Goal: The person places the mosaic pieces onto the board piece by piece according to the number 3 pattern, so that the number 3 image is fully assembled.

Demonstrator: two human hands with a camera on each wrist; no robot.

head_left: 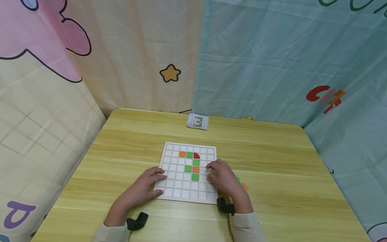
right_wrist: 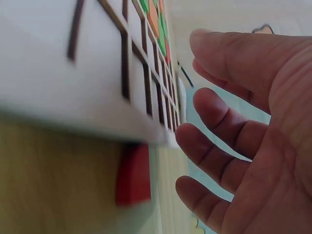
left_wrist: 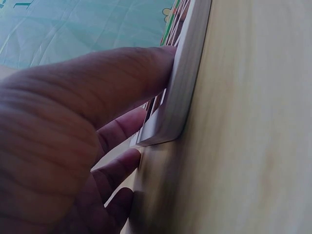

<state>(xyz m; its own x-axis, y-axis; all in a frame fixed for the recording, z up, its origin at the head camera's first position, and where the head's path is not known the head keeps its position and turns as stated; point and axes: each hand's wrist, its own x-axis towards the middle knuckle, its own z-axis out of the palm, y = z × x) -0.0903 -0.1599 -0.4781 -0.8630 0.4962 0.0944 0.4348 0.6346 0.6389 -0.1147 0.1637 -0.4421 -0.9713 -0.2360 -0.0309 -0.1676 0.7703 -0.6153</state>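
A white gridded board (head_left: 181, 193) lies on the table, with several green and orange square tiles and one red tile (head_left: 196, 156) with a rounded corner set in its cells. My left hand (head_left: 143, 188) rests at the board's left side; in the left wrist view its thumb (left_wrist: 141, 73) touches the board's edge and the fingers spread beside the corner. Over the right edge hovers my right hand (head_left: 224, 177), its fingers loosely bent and holding nothing, as the right wrist view shows.
Loose orange (head_left: 245, 186) and green (head_left: 238, 179) tiles lie right of the board, partly behind my right hand. A red piece (right_wrist: 134, 175) is on the table by the board's edge. A small patterned card (head_left: 197, 121) sits at the table's back, before the curtain (head_left: 257, 60).
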